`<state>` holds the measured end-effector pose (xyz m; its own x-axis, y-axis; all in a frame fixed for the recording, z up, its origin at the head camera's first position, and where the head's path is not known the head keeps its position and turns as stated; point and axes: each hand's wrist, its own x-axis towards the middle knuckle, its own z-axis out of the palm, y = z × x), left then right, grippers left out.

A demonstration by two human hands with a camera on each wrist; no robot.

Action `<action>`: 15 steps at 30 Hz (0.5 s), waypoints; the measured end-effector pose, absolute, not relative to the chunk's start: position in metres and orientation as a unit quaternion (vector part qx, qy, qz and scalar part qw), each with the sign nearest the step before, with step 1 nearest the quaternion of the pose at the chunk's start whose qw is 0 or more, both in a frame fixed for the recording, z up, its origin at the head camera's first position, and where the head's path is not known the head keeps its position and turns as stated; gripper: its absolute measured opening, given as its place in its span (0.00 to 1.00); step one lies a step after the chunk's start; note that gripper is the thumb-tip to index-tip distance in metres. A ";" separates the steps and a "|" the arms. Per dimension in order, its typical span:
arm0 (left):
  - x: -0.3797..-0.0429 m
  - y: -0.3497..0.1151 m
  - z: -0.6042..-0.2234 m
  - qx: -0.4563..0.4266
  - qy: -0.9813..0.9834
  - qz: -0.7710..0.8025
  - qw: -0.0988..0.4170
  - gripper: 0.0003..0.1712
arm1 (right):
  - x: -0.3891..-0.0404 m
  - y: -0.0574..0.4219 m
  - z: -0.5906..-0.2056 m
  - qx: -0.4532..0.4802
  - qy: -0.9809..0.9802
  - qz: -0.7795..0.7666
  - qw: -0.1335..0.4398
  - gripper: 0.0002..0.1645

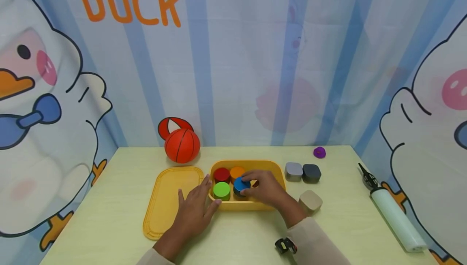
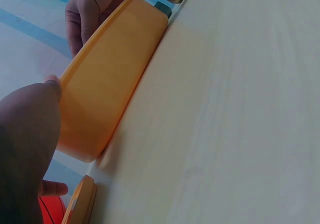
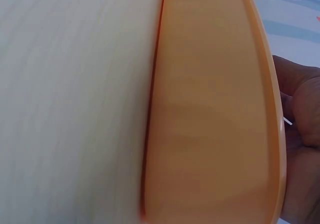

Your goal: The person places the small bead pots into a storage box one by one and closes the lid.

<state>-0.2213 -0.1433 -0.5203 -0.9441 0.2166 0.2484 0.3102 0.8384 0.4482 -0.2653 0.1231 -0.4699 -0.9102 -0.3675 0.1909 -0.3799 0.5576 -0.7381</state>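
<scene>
A yellow box (image 1: 240, 206) stands on the table with round blocks inside: a red block (image 1: 221, 175), an orange block (image 1: 237, 172), a green block (image 1: 221, 191) and a blue block (image 1: 240, 184). My right hand (image 1: 264, 188) reaches in over the box's right side and pinches the blue block between thumb and fingers. At the box's left end rests my left hand (image 1: 195, 206), fingers extended and spread, its thumb at the near rim. The left wrist view shows that thumb against the box's outer wall (image 2: 107, 79). In the right wrist view, the wall (image 3: 212, 104) hides the blocks.
A yellow lid (image 1: 164, 204) lies left of the box, with a red ball (image 1: 182, 146) behind it. On the right are a grey block (image 1: 293, 172), a black block (image 1: 311, 174), a beige block (image 1: 310, 202), a purple piece (image 1: 319, 152) and a pale green roll (image 1: 397, 220).
</scene>
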 end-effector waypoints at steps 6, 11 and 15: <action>-0.221 -0.143 -0.521 -0.138 -0.955 -0.246 0.092 0.43 | -0.270 0.120 -0.474 0.223 -0.880 0.420 -0.017 0.21; -0.220 -0.143 -0.520 -0.141 -0.954 -0.248 0.094 0.43 | -0.273 0.120 -0.478 0.233 -0.878 0.417 -0.027 0.22; -0.219 -0.143 -0.520 -0.141 -0.954 -0.247 0.095 0.42 | -0.273 0.119 -0.480 0.240 -0.879 0.410 -0.034 0.23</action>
